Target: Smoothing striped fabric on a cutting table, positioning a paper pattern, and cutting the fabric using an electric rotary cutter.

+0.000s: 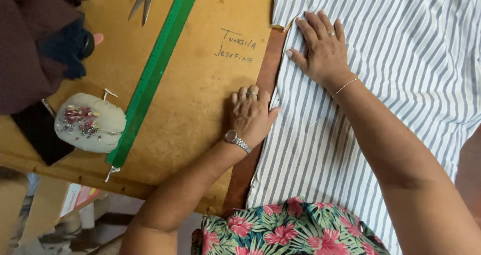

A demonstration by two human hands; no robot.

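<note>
On striped cloth (391, 69), right hand (323, 49) lies flat.

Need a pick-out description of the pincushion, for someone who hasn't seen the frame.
Start at the brown wooden table and find the long green ruler lying diagonally across it. The pincushion sits just left of the ruler's lower end, beside a flat black object. It is the only pale, rounded pad there, studded with shiny pin heads.

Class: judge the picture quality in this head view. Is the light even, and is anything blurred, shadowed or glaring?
Head view: soft, even light, no glare; the left hand and right hand on the striped fabric look sharp, casting faint shadows; the dark sleeve top left is dim and slightly soft.
</note>
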